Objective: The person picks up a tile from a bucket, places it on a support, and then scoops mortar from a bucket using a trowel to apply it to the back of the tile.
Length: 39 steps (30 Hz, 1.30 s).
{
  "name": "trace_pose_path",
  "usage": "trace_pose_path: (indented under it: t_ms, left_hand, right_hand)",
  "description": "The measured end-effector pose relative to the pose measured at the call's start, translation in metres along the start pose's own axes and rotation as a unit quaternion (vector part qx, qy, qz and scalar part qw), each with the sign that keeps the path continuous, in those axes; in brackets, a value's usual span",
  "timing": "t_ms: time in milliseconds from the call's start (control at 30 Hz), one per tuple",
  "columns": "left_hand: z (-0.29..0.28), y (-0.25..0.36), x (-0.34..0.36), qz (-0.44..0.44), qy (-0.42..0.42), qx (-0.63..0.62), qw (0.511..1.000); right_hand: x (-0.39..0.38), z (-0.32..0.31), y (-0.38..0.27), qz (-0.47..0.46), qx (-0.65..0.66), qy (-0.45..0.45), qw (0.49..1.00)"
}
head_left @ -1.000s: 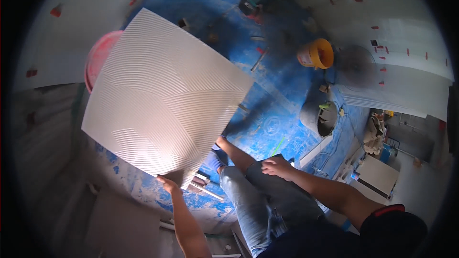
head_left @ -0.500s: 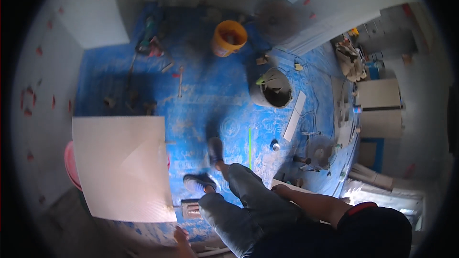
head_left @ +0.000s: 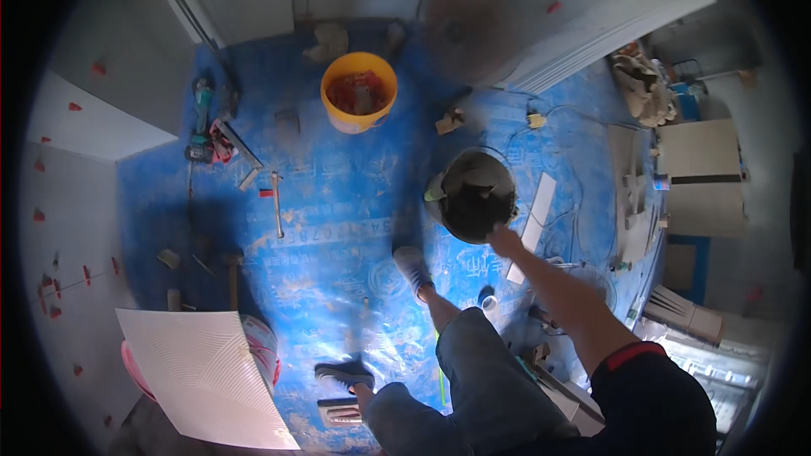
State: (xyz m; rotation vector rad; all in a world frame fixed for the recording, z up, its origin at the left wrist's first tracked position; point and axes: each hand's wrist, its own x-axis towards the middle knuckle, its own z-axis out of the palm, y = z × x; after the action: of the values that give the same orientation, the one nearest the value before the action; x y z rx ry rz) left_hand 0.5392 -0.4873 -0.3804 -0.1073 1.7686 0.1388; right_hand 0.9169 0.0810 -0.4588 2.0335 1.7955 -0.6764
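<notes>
My right hand [head_left: 507,241] is at the near rim of a round bucket [head_left: 435,203] of dark grey mix, fingers closed and seemingly gripping the rim. A light-coloured scoop or flap shows inside the bucket. My left hand is out of view. At the lower left a large pale tile [head_left: 190,371], marked with curved ridges, rests on a pink-and-white bucket [head_left: 262,344]. A trowel [head_left: 342,412] lies on the floor by my left shoe.
A yellow bucket [head_left: 359,122] holding red pieces stands farther off. Nearer are a hammer-like tool [head_left: 278,211] and green power tools [head_left: 201,114]. A white strip [head_left: 534,224] and cables lie right of the mix bucket. Tile sheets [head_left: 697,177] lean at the right wall.
My right hand has moved forward from beside my leg to the mix bucket. My left hand has left the view. My view and stance have shifted, so the tile sits lower in the picture.
</notes>
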Motion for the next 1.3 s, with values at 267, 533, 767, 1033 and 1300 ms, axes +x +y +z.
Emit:
trace_pose_path:
  t_ms: [267,533,767,1033,1300]
  left_hand:
    - [0.126,0.002,-0.066,-0.021,0.082,0.111,0.990]
    - [0.231,-0.052,-0.130,0.064,0.061,0.211,0.973]
    - [0.274,0.033,-0.136,-0.128,0.089,-0.136,0.978]
    - [0.297,0.033,-0.145,-0.153,0.122,-0.280,0.940]
    - [0.291,0.008,-0.140,-0.140,0.167,-0.311,0.925]
  right_hand:
    - [0.208,-0.088,-0.071,-0.080,-0.152,-0.031,0.985]
    - [0.245,-0.096,-0.029,-0.304,-0.168,0.077,0.935]
    - [0.197,-0.095,0.127,-0.408,-0.299,0.035,0.862]
    - [0.115,-0.070,0.024,-0.022,0.005,-0.245,0.969]
    - [-0.022,-0.060,-0.134,-0.102,-0.070,-0.263,0.957]
